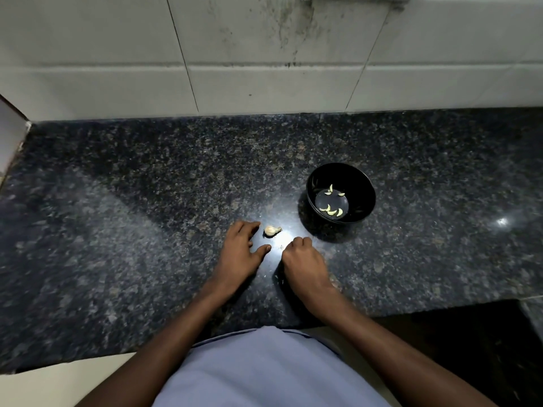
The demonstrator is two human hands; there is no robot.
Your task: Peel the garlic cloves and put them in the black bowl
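Note:
A small piece of garlic bulb [272, 230], still in its pale skin, lies on the dark granite counter [147, 215]. My left hand [242, 251] rests flat on the counter just left of it, fingers spread and fingertips close to the garlic without holding it. To the garlic's lower right, my right hand [302, 262] sits knuckles up with its fingers curled under; nothing shows in it. The black bowl [365, 201] stands up and to the right of both hands and holds several peeled cloves [332, 211].
A tiny scrap of peel [281, 247] lies between my hands. A tiled wall [264, 69] runs along the back of the counter. The counter's front edge is near my body, with a dark recess [470, 333] at lower right.

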